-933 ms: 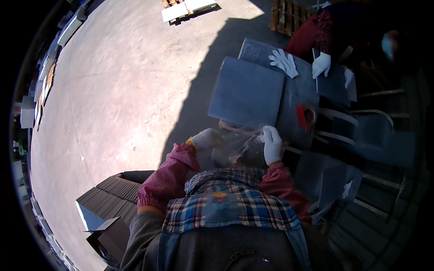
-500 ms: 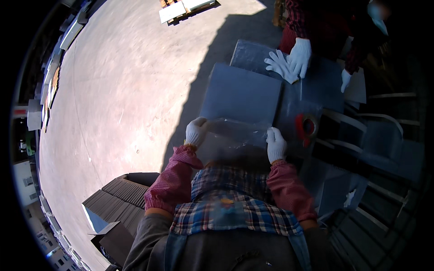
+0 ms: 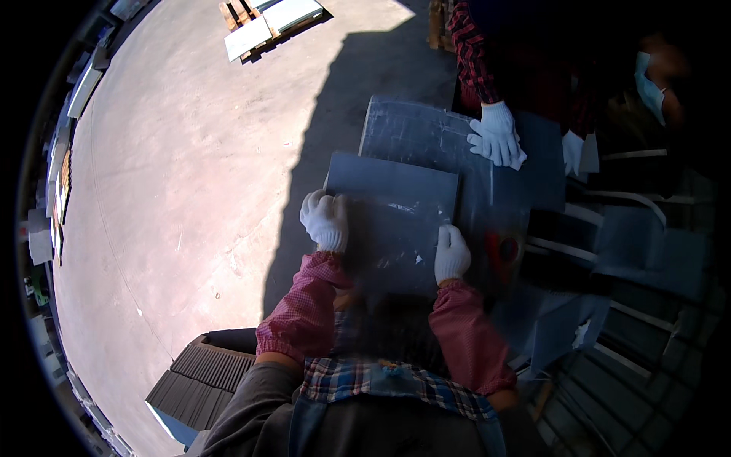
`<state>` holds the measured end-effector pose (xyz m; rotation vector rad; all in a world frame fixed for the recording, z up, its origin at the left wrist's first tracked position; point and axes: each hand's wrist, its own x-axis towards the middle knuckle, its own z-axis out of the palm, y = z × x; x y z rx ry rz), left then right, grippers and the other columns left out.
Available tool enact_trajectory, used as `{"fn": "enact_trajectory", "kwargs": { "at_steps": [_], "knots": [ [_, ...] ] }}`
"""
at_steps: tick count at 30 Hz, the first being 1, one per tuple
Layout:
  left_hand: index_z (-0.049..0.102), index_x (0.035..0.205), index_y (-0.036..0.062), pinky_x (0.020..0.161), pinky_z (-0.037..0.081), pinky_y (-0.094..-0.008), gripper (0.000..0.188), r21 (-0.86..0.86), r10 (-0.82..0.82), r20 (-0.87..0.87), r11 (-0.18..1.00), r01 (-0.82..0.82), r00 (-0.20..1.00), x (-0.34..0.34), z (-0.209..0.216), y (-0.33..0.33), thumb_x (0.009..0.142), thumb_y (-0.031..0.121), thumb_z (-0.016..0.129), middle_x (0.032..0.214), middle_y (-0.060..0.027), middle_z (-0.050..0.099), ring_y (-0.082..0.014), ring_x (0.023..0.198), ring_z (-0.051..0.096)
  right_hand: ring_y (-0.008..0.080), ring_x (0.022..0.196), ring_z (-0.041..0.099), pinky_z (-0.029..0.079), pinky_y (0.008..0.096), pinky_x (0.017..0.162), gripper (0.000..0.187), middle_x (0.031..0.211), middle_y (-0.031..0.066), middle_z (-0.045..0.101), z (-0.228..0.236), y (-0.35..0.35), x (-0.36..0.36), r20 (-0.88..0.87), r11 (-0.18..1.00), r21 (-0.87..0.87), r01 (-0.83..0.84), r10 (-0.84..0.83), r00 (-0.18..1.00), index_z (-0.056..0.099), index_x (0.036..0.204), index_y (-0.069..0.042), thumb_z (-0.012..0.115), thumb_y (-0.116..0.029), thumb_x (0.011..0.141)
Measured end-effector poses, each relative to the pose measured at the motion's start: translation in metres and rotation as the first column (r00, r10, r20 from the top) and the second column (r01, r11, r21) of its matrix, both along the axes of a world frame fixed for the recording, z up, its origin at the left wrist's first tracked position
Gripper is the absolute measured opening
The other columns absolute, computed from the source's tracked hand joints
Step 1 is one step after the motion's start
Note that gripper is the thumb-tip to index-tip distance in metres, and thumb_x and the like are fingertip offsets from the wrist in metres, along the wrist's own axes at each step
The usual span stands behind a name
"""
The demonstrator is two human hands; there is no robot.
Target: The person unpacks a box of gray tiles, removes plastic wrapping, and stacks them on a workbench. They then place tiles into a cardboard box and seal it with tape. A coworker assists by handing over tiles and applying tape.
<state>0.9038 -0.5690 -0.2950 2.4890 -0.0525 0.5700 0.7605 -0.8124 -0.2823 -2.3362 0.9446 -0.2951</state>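
A dark grey square panel lies on the work surface before me. Over its near half stretches a sheet of clear plastic film, visible mainly by its glints. My left hand, in a white knit glove, is closed on the film's left side at the panel's left edge. My right hand, gloved the same way, pinches the film's right side near the panel's right edge. A red tape roll or dispenser, blurred, sits just right of my right hand.
Across the surface a co-worker's white-gloved hand presses down; their other hand rests farther right. Metal-framed racks stand at right. Stacked dark cardboard is at lower left. A pallet with white boards lies far off.
My hands have brought the film from the panel's near edge to over its near half. The co-worker's hand has shifted, and the flat glove shape beside it no longer shows separately. My view has tilted.
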Motion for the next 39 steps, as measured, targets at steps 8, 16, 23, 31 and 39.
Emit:
{"fn": "enact_trajectory", "kwargs": {
  "at_steps": [8,16,23,31,39],
  "knots": [
    [0.069,0.078,0.0072,0.096,0.048,-0.0489,0.019,-0.046,0.026,0.003,0.999,-0.026,1.0,0.045,-0.008,-0.015,0.083,0.021,0.081,0.111,-0.0127,0.071,-0.0365,0.112,0.064,0.0373,0.086,0.07,0.054,0.0469,0.074,0.026,0.097,0.0124,0.075,-0.003,-0.005,0.039,0.022,0.992,-0.114,0.058,-0.055,0.998,0.073,0.105,-0.014,0.061,-0.038,0.103],
    [0.068,0.08,0.0075,0.097,0.048,-0.0495,0.019,-0.084,-0.028,-0.045,0.996,0.024,0.999,0.069,-0.009,-0.022,0.085,0.022,0.08,0.112,-0.0118,0.071,-0.0365,0.112,0.063,0.0374,0.085,0.07,0.054,0.0484,0.073,0.028,0.095,0.012,0.074,0.002,-0.007,0.055,-0.099,0.986,-0.138,0.099,-0.113,0.989,0.072,0.105,-0.016,0.06,-0.042,0.103],
    [0.067,0.104,0.0086,0.101,0.044,-0.052,0.026,-0.006,-0.065,0.008,0.998,0.065,0.998,0.084,-0.008,-0.028,0.085,0.021,0.079,0.122,-0.0128,0.066,-0.0377,0.12,0.059,0.0373,0.089,0.07,0.053,0.0473,0.076,0.031,0.097,0.0136,0.074,0.003,-0.007,0.061,-0.135,0.987,-0.103,0.119,-0.133,0.982,0.071,0.107,-0.015,0.061,-0.044,0.101],
    [0.057,0.133,0.0091,0.111,0.036,-0.0614,0.059,0.131,-0.63,-0.124,0.755,0.642,0.766,0.005,0.028,-0.039,0.082,0.031,0.079,0.142,-0.0177,0.053,-0.0447,0.136,0.047,0.0355,0.083,0.071,0.055,0.0457,0.071,0.029,0.095,0.0113,0.075,-0.002,-0.005,0.061,-0.074,0.979,-0.172,0.113,-0.127,0.989,0.071,0.105,-0.016,0.062,-0.042,0.102],
    [0.046,0.154,0.0135,0.12,0.017,-0.0709,0.088,0.184,-0.48,-0.559,0.723,0.666,0.676,-0.001,0.04,-0.05,0.084,0.063,0.07,0.163,-0.0226,0.035,-0.0505,0.152,0.025,0.0326,0.097,0.071,0.056,0.0436,0.083,0.039,0.115,0.0112,0.073,0.032,-0.037,0.062,-0.019,0.912,-0.018,0.411,-0.411,0.911,0.064,0.132,-0.013,0.066,-0.035,0.1]
  ]
}}
